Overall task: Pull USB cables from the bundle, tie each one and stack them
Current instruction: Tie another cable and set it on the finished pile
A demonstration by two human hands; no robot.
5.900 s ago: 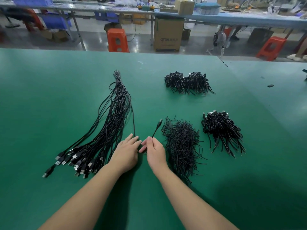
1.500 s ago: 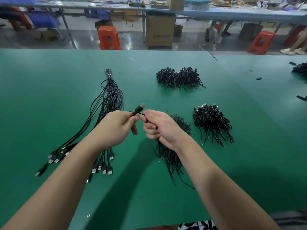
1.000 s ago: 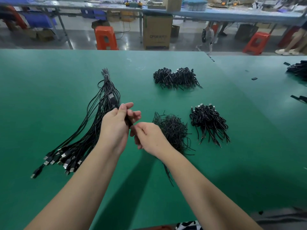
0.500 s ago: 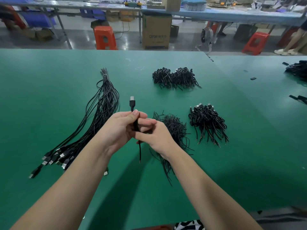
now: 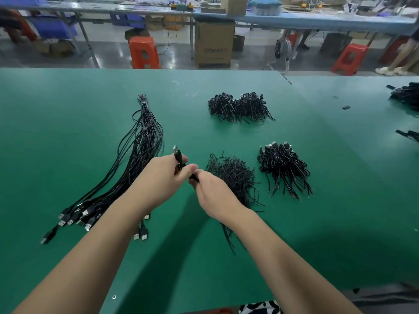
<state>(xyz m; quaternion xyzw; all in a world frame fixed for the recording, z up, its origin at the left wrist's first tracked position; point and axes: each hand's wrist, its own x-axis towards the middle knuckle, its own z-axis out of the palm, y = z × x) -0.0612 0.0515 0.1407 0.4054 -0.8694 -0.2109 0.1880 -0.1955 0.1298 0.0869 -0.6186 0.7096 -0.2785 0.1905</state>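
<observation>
Green table (image 5: 68,132) open left of bundle (image 5: 136,155), both hands' fingers (image 5: 181,172) on cable (image 5: 178,154)

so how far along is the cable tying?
Done: two heaps of tied cables, one near, one farther back. In hand: left hand and right hand both grip one cable, plug up. Left: most of the bundle lies untied; ties pile is plentiful.
</observation>
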